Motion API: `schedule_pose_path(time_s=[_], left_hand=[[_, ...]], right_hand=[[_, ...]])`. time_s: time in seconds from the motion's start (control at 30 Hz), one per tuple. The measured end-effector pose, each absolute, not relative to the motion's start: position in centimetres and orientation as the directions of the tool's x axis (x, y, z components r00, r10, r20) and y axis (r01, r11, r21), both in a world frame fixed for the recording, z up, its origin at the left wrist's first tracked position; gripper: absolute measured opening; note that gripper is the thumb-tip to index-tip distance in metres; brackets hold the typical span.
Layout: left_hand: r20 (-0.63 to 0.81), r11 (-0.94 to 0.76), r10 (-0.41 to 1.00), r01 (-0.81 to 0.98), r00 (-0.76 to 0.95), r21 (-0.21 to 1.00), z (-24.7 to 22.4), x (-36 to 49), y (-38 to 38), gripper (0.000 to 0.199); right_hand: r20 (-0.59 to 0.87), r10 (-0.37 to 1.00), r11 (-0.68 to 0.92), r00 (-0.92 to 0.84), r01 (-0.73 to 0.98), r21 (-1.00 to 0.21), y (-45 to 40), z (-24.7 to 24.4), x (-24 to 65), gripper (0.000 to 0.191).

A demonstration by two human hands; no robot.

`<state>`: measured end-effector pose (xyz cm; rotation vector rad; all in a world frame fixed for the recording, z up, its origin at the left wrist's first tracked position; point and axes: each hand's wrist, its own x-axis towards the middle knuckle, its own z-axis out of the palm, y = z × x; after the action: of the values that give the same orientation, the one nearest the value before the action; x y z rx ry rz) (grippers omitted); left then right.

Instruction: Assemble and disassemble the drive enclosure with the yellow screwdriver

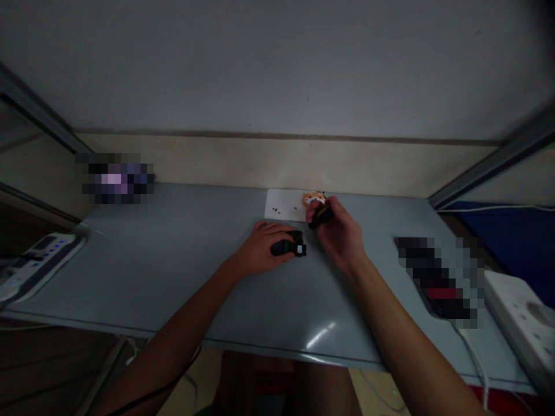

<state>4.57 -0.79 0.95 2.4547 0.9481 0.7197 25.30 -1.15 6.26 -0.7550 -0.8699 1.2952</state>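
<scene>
Near the middle of the grey table (173,242), my left hand (265,248) is closed around a small black device (282,247) with a pale square piece at its right end. My right hand (340,234) grips a black-handled screwdriver (321,216), its thin shaft slanting down and left to the device's upper right edge. Just behind the hands lies a white sheet (284,199) with several tiny dark bits on it. An orange and white animal-face item (313,198) sits at the sheet's right end, partly covered by my right hand.
A power strip (47,260) stands at the left edge, with a blurred-out object (119,180) behind it. On the right lie a pixelated dark phone-like object (433,283) with a white cable (477,358) and a white socket strip (520,312). A wall (217,159) borders the table's back.
</scene>
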Motion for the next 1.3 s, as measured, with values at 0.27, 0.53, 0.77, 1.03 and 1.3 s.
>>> schedule_pose_path(time_s=[0.27,0.53,0.77,1.03,1.3], left_hand=[[0.311,-0.689,0.701,0.497,0.642,0.527,0.9,4.6,-0.8,0.024],[0.326,-0.695,0.703,0.511,0.632,0.506,0.5,4.5,-0.9,0.025],[0.312,-0.698,0.691,0.490,0.652,0.523,0.9,4.6,-0.9,0.022],[0.325,-0.703,0.687,0.482,0.650,0.522,0.8,4.5,-0.9,0.023],[0.312,-0.689,0.702,0.499,0.640,0.526,0.9,4.5,-1.0,0.026]], right_hand=[[0.187,0.977,0.212,0.100,-0.440,-0.873,-1.1,6.6,24.5,0.040],[0.133,0.983,0.179,0.127,-0.503,-0.845,-1.3,6.9,24.6,0.025],[0.136,0.980,0.190,0.147,-0.471,-0.862,-1.3,6.5,24.6,0.029],[0.314,0.940,0.341,0.136,-0.313,-0.886,-1.8,5.4,24.6,0.025],[0.401,0.916,0.397,0.012,-0.173,-0.902,-3.0,5.9,23.7,0.029]])
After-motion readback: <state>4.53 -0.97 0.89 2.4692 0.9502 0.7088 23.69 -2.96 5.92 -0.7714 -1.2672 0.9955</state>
